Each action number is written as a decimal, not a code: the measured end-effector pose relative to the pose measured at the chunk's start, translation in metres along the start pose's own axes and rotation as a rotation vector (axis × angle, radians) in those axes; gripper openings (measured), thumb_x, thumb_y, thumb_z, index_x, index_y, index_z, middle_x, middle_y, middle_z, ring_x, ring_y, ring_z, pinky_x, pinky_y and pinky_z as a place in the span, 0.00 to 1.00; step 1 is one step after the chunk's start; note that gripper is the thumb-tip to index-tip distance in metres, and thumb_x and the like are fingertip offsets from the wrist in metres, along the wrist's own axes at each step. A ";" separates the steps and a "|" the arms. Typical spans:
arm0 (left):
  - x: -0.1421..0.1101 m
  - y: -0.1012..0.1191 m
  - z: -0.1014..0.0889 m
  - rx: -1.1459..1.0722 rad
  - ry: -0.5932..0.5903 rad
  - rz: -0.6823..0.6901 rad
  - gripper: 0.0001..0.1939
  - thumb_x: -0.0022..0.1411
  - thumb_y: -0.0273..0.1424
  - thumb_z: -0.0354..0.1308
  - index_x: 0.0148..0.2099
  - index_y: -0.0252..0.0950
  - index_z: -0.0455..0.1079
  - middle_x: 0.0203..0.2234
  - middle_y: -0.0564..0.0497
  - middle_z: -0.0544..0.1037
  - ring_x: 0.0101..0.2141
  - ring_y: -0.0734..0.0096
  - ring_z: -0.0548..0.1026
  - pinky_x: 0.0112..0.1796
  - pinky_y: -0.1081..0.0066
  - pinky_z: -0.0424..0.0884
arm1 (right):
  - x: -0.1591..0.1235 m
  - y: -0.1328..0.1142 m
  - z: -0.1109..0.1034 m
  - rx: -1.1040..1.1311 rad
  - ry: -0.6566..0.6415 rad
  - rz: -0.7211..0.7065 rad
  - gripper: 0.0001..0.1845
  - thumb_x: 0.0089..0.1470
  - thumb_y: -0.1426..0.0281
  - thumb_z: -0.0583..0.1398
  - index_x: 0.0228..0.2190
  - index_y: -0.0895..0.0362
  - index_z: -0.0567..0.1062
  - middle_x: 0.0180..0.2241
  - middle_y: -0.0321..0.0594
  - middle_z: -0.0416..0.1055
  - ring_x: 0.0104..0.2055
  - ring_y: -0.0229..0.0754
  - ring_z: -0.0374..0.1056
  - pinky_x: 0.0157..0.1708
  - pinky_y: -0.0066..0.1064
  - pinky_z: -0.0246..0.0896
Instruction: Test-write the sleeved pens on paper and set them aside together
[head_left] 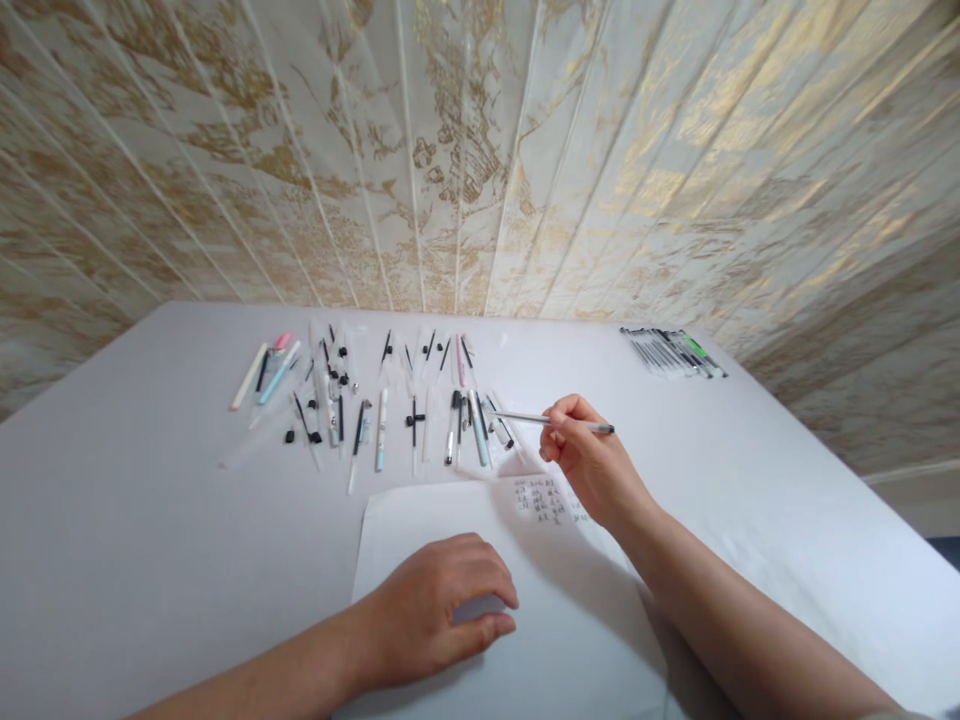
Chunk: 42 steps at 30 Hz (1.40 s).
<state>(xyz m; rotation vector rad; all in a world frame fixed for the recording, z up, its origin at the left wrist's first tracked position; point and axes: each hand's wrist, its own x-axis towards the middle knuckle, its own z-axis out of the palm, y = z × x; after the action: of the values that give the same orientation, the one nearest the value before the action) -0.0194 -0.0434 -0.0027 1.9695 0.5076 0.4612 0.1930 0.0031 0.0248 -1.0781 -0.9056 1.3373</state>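
Note:
Between the fingers and thumb of my right hand [586, 450] is a slim pen [517, 416] with a clear barrel and a dark end. It is held nearly level above the table, its long part pointing left. My left hand [442, 605] rests over a white sheet of paper [420, 520], thumb and fingers apart with nothing between them. Small rows of handwriting [541, 500] stand near the sheet's upper right, just below my right hand. Left of the pen lie loose pen parts: dark refills [357, 428], black caps [289, 437] and clear barrels.
A row of clear and black pens [667, 353], one with a green part, lies at the back right of the white table [787, 520]. At the far left are a light blue pen [279, 375] and a pink item [283, 341]. A patterned wall [465, 150] borders the back.

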 end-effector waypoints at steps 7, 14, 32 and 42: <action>0.000 -0.002 0.001 0.046 0.021 0.054 0.11 0.65 0.30 0.53 0.45 0.42 0.76 0.35 0.44 0.81 0.37 0.58 0.75 0.41 0.66 0.65 | -0.015 -0.026 -0.013 -0.089 -0.063 -0.001 0.14 0.57 0.60 0.55 0.40 0.55 0.72 0.36 0.41 0.73 0.26 0.36 0.64 0.28 0.32 0.60; -0.001 -0.004 0.004 0.109 -0.002 0.068 0.12 0.67 0.32 0.50 0.43 0.40 0.75 0.35 0.44 0.80 0.38 0.60 0.74 0.41 0.68 0.64 | -0.046 -0.007 -0.018 -0.152 0.063 0.027 0.07 0.53 0.68 0.62 0.28 0.55 0.68 0.21 0.30 0.64 0.24 0.33 0.61 0.27 0.26 0.54; -0.003 -0.012 0.007 0.116 0.030 0.055 0.12 0.68 0.32 0.48 0.33 0.37 0.69 0.29 0.51 0.76 0.34 0.69 0.70 0.38 0.71 0.64 | -0.064 0.053 -0.018 -0.622 0.074 -0.101 0.08 0.56 0.66 0.59 0.29 0.54 0.64 0.23 0.30 0.60 0.23 0.35 0.55 0.22 0.27 0.48; -0.004 -0.017 0.011 0.169 0.037 0.031 0.18 0.66 0.35 0.51 0.24 0.38 0.54 0.19 0.58 0.63 0.25 0.74 0.63 0.29 0.73 0.56 | -0.066 0.053 -0.016 -0.770 0.060 -0.120 0.10 0.56 0.68 0.57 0.25 0.54 0.62 0.21 0.30 0.58 0.24 0.35 0.54 0.23 0.28 0.47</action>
<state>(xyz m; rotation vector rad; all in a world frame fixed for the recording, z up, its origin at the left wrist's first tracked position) -0.0195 -0.0465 -0.0229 2.1361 0.5555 0.4890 0.1895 -0.0673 -0.0246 -1.5972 -1.4690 0.8490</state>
